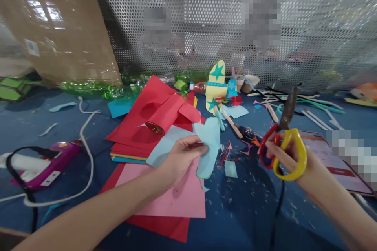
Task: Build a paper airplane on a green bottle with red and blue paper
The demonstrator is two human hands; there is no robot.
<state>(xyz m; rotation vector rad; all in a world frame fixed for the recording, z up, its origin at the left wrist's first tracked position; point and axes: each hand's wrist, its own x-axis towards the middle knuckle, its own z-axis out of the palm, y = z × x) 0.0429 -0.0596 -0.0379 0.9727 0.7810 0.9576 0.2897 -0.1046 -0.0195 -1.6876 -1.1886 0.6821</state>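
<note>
My left hand [180,156] pinches a light blue paper cut-out [209,147] with rounded lobes, held above the blue table [241,211]. My right hand [290,153] grips scissors [285,141] with one red and one yellow handle loop. Their blades point up and away and look closed. The scissors are apart from the cut-out, to its right. Under my left hand lie a pink sheet [176,196] and red sheets [159,121] of paper.
A purple glue gun [50,164] with cables lies at the left. A yellow paper rocket with teal stars [216,86], green plastic bottles [97,88], paper strips and scraps lie further back. A perforated metal screen [235,27] and cardboard [59,27] stand behind.
</note>
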